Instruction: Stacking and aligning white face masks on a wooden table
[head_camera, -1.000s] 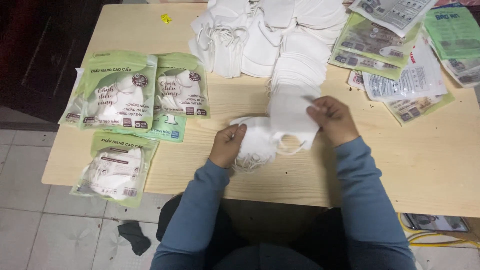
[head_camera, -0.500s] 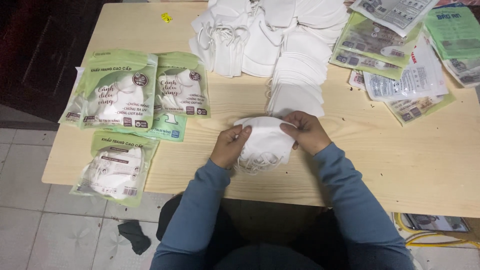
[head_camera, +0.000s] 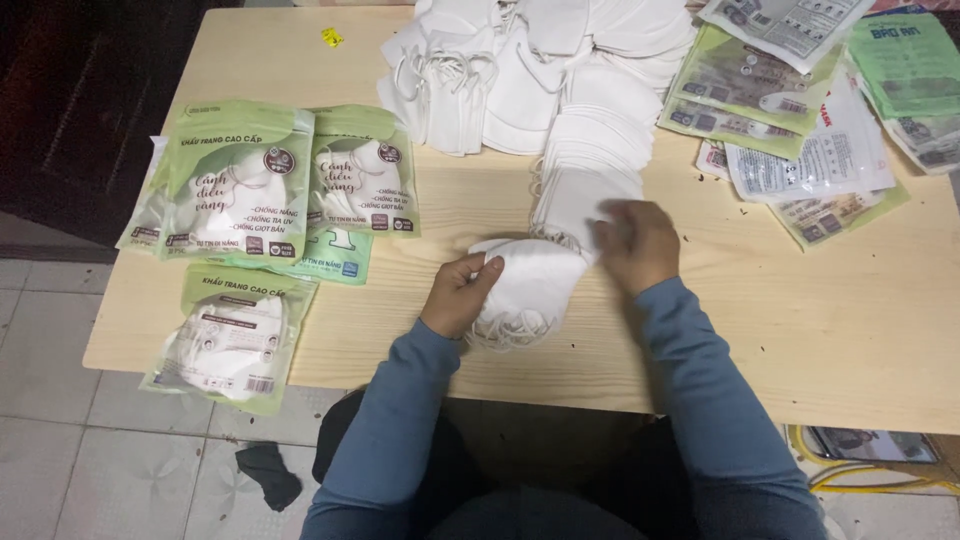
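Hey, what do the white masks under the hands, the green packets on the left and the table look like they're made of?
White masks: soft matte fabric, probably non-woven; they fold and bunch, with thin ear loops. Green packets: glossy plastic film, judging by sheen and clear windows showing masks inside. Table: pale wood or wood-look laminate; grain lines show, smooth surface.

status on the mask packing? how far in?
Done: a few filled green packs lie at the table's left. In hand: the left hand holds a small stack of white masks; the right hand rests on the loose mask pile. Left: most of that pile, plus empty pouches at the right.
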